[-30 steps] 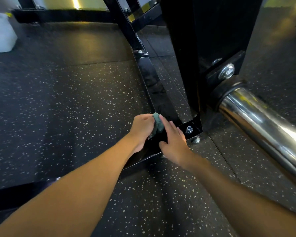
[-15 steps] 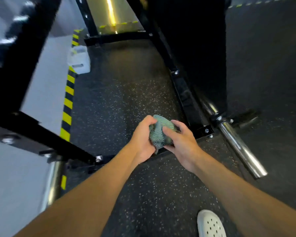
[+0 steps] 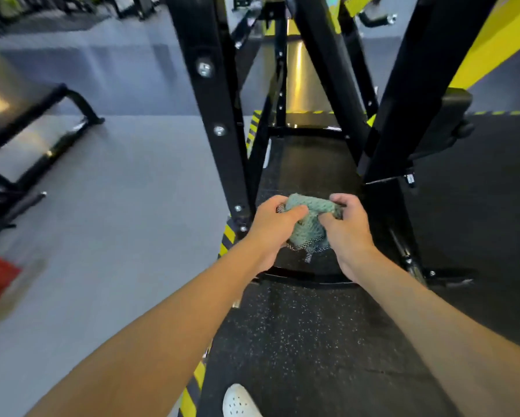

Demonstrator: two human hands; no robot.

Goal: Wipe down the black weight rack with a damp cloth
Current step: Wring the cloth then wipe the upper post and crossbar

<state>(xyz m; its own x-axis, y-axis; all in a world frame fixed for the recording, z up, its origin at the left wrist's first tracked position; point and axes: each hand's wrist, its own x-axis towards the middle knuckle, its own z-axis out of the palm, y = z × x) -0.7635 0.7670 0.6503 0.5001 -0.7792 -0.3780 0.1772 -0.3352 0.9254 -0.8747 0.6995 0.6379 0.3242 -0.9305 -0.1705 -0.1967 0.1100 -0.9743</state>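
Both hands grip the bunched green cloth [image 3: 308,224] between them: left hand [image 3: 272,227] and right hand [image 3: 347,228], held in the air before the black weight rack [image 3: 213,94], touching no bar.

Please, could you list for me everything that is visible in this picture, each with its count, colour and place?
cloth: one, green, bunched between both hands
weight rack: one, black, slanted uprights with silver bolts, straight ahead
rubber mat: one, black with pale specks, under the rack
hazard stripes: one band, yellow and black, along the mat's left edge
floor: one, grey, left of the mat
low frame: one, black, far left
beam: one, yellow, upper right
shoe: one, white, bottom edge
left hand: one, grips the cloth
right hand: one, grips the cloth
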